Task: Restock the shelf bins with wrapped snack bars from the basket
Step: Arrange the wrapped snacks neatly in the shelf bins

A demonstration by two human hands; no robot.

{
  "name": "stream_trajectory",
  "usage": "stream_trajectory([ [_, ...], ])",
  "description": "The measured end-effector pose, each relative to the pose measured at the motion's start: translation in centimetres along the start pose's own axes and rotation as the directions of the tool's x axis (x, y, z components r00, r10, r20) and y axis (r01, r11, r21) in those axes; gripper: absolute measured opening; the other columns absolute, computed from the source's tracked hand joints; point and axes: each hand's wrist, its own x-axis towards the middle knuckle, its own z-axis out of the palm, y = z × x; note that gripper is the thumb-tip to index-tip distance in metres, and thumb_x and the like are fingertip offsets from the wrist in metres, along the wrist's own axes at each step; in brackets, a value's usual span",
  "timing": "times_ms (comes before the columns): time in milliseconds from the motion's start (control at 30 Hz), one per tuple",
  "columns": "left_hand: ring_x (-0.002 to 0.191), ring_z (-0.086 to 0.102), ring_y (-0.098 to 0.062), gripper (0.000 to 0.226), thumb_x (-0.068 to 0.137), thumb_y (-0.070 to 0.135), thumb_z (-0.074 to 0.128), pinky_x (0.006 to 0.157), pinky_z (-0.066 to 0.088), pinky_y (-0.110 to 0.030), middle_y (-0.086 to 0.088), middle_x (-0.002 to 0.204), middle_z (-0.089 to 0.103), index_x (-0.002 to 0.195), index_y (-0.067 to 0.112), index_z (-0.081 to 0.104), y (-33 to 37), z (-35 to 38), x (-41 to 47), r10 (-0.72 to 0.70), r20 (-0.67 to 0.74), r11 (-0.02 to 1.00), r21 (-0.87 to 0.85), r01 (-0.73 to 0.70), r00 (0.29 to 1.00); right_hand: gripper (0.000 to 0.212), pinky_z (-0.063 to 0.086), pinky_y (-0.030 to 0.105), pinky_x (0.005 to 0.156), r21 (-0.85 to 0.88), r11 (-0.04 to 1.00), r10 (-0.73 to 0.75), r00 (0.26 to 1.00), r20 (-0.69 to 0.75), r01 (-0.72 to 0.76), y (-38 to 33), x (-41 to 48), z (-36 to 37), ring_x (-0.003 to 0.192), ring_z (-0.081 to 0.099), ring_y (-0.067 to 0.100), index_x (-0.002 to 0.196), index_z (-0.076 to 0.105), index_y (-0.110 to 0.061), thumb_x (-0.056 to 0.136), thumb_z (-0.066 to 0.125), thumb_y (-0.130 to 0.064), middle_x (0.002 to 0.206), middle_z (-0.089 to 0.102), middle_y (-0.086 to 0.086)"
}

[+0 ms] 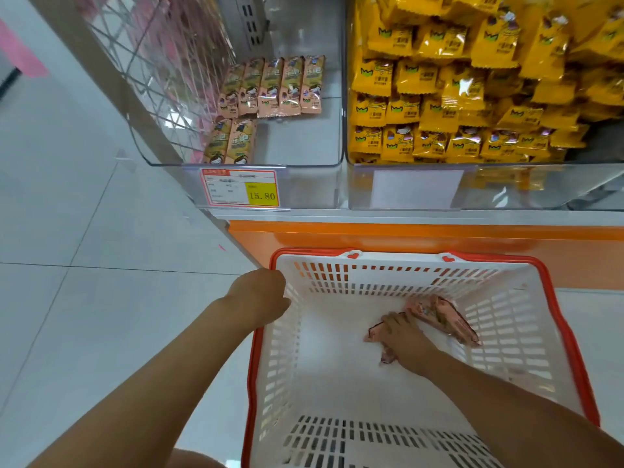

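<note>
Basket (324,376) sits below the shelf, left hand (260,292) gripping its rim, probably to steady it, while right hand (405,339) closes its fingers round pink bars (442,315) on the basket floor, likely bound for the sparse left bin (297,140).

basket (557,319) at 6 o'clock, snack bars (442,315) in its 2 o'clock part; behind it, 11 o'clock bin (304,187) holds shelved bars (270,87), 1 o'clock bin (506,189) packets (456,96).

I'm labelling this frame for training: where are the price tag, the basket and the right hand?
price tag (240,188), head view, middle of the label.
basket (337,376), head view, bare white floor.
right hand (407,337), head view, back of the hand.
</note>
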Motion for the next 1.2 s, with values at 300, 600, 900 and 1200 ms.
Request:
stream_trajectory([
  [300,0.077,0.056,-0.015,0.023,0.095,0.033,0.049,0.07,0.046,-0.024,0.003,0.073,0.049,0.092,0.012,0.057,0.0,0.5,-1.0,-0.02,-0.038,0.998,-0.063,0.017,0.999,0.059,0.034,0.034,0.101,0.167,0.97,0.162,0.982,0.098,-0.177,-0.3,-1.2,-0.3,0.122,0.043,0.025,0.135,0.038,-0.014,0.084,0.065,-0.024,0.135,0.041,0.008],
  [600,0.091,0.063,-0.014,0.032,0.095,0.035,0.048,0.081,0.051,-0.025,-0.001,0.105,0.066,0.112,0.013,0.065,-0.6,1.3,-3.1,-0.041,-0.042,0.989,-0.142,0.035,0.998,0.066,0.045,0.032,0.087,0.533,0.746,0.344,0.917,0.203,-0.399,-2.7,-3.6,-2.0,0.112,0.053,0.025,0.132,0.035,-0.013,0.078,0.071,-0.026,0.126,0.048,0.009],
  [900,0.1,0.063,-0.018,0.047,0.084,0.042,0.068,0.083,0.051,-0.027,-0.003,0.112,0.066,0.117,0.008,0.063,2.9,-1.4,-6.2,0.148,-0.069,0.765,-0.624,-0.158,0.987,0.025,0.055,0.038,0.09,0.991,-0.122,0.353,0.936,-0.011,0.058,-5.8,-5.4,-17.2,0.094,0.068,0.016,0.106,0.063,-0.024,0.083,0.072,-0.029,0.102,0.07,-0.003],
  [1200,0.097,0.068,-0.025,0.026,0.09,0.021,0.064,0.091,0.053,-0.039,-0.008,0.103,0.073,0.114,0.012,0.068,3.0,-4.6,-10.2,0.267,-0.278,0.261,-0.901,-0.347,0.923,0.027,0.054,0.034,0.09,0.939,-0.206,0.297,0.932,-0.209,0.276,-4.9,-13.5,-24.4,0.099,0.069,0.019,0.116,0.06,-0.018,0.09,0.064,-0.013,0.106,0.072,0.004],
])
